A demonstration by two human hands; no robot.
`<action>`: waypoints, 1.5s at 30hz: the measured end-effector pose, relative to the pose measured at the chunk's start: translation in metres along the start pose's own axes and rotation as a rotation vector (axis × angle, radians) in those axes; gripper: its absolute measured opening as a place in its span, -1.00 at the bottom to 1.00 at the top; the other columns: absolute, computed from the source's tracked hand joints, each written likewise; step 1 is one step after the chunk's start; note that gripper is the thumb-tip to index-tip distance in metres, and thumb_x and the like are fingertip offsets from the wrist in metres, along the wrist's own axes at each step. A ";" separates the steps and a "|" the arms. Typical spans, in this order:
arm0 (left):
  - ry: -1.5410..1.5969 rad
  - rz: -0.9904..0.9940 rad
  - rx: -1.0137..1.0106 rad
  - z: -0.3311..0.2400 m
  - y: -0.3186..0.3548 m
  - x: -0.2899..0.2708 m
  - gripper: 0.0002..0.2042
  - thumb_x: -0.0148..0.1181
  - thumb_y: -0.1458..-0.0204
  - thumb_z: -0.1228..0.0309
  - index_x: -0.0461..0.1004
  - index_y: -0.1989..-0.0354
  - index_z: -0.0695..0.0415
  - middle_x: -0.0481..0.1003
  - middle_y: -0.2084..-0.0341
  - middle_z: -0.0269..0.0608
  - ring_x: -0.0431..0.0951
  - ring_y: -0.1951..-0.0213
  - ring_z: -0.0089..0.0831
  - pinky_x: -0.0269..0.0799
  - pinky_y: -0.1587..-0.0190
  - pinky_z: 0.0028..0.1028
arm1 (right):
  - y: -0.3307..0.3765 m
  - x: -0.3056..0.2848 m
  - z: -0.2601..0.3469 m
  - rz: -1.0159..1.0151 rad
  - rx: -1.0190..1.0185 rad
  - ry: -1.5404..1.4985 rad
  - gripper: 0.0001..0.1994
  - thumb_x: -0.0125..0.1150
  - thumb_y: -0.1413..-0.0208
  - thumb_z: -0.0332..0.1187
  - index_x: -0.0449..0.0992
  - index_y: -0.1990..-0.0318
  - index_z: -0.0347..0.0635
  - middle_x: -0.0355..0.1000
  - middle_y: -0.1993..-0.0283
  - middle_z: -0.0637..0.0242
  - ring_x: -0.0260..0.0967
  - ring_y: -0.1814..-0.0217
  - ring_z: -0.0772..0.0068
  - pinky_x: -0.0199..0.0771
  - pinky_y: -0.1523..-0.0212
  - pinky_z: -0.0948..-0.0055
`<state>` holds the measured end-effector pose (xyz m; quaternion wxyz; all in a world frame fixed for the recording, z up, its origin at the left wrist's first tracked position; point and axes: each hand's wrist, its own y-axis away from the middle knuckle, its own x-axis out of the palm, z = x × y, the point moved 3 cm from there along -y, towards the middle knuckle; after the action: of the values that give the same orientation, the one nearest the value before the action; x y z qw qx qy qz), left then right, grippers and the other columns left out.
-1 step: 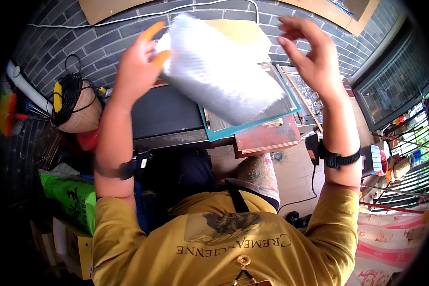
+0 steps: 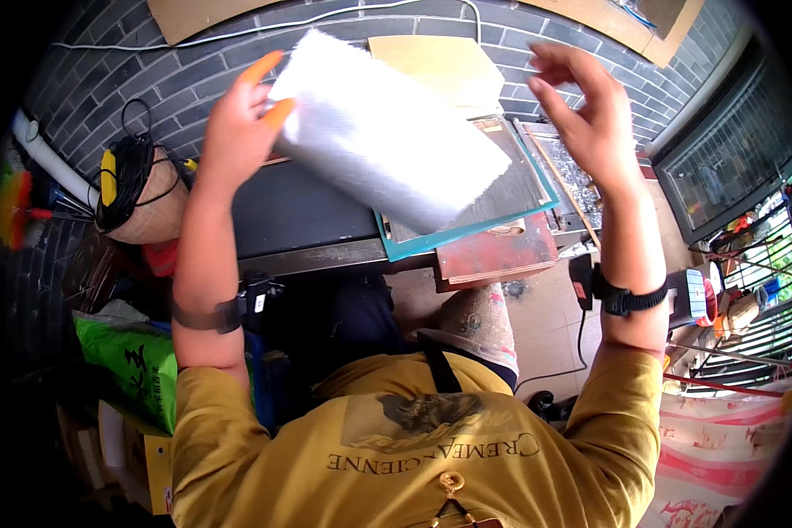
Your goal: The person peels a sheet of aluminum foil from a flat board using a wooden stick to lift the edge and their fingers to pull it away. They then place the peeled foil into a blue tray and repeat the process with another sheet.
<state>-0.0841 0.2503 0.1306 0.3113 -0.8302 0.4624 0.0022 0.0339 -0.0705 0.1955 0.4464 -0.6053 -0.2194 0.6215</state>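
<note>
Nothing has shifted since the earlier frame, it's the same instant: both arms are raised and the white woven sheet (image 2: 387, 128) hangs tilted between them. Behind it all runs a grey brick wall (image 2: 150, 79), with brown cardboard panels (image 2: 211, 13) leaning along its top and a white cable snaking across. Below sits a dark worktable (image 2: 299, 220) carrying a teal-edged cutting mat (image 2: 502, 202) and a reddish wooden board (image 2: 493, 255) at its front edge. Over on the person's left, a bright green bag (image 2: 128, 361) with dark markings lies by the floor, and a woven basket (image 2: 145, 207) holds coiled black cable with a yellow tool. Now the grip: the left hand (image 2: 238, 123), orange fingertips showing, pinches the sheet's upper corner. The right hand (image 2: 585, 110) hovers spread and free, just beside the sheet's far edge, holding nothing.
</note>
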 end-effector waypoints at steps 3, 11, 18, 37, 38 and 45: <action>0.008 -0.013 -0.240 0.054 0.010 -0.052 -0.45 0.10 -0.04 0.57 0.14 -0.25 0.22 0.51 0.28 -0.16 0.50 0.31 -0.52 0.40 0.27 -0.57 | 0.042 -0.010 -0.035 0.102 0.297 0.042 -0.78 0.24 0.03 -0.49 0.53 0.17 -0.22 0.46 0.24 0.26 0.44 0.27 0.44 0.43 0.29 0.48; 0.054 -0.175 -0.568 0.188 0.058 -0.092 -0.46 0.12 -0.03 0.55 0.14 -0.22 0.29 0.49 0.26 -0.15 0.47 0.34 -0.53 0.37 0.29 -0.57 | 0.235 -0.044 -0.210 0.372 0.797 0.605 -0.70 0.30 0.09 -0.25 0.53 0.24 -0.25 0.48 0.27 0.00 0.45 0.21 0.02 0.43 0.18 0.26; -0.155 -0.221 -0.701 0.251 0.075 -0.101 -0.45 0.18 0.11 0.51 0.26 -0.13 0.36 0.52 0.48 -0.23 0.48 0.46 -0.52 0.35 0.40 -0.53 | 0.311 -0.033 -0.223 0.369 0.978 0.604 -0.68 0.28 0.05 -0.18 0.54 0.27 -0.28 0.51 0.38 0.06 0.48 0.30 0.07 0.45 0.25 0.25; -0.410 -0.376 -0.770 0.291 0.090 -0.108 -0.47 0.20 0.14 0.46 0.33 -0.10 0.31 0.54 0.39 -0.15 0.53 0.38 -0.42 0.40 0.29 -0.45 | 0.328 -0.051 -0.142 -0.436 1.375 -0.598 -0.82 -0.08 -0.26 -0.37 0.42 0.11 -0.21 0.31 0.42 0.47 0.13 0.57 0.67 0.17 0.57 0.72; -0.417 -0.390 -0.777 0.297 0.092 -0.114 -0.47 0.20 0.14 0.46 0.33 -0.09 0.30 0.54 0.37 -0.13 0.53 0.37 -0.41 0.40 0.28 -0.45 | 0.321 -0.054 -0.136 -0.396 1.331 -0.756 -0.80 -0.11 -0.27 -0.39 0.37 0.03 -0.21 0.36 0.34 0.44 0.20 0.51 0.66 0.24 0.49 0.71; -0.373 -0.418 -0.824 0.285 0.086 -0.106 -0.47 0.20 0.16 0.45 0.34 -0.07 0.34 0.54 0.24 -0.04 0.55 0.24 -0.33 0.41 0.19 -0.43 | 0.307 -0.072 -0.086 -0.398 1.252 -0.871 -0.75 -0.09 -0.21 -0.44 0.33 -0.01 -0.29 0.38 0.19 0.26 0.31 0.38 0.52 0.23 0.28 0.55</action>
<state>-0.1298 0.4471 -0.1127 0.0286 -0.9446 0.1835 0.2707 0.0174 -0.3078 -0.0287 0.6810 0.1071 -0.0879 0.7191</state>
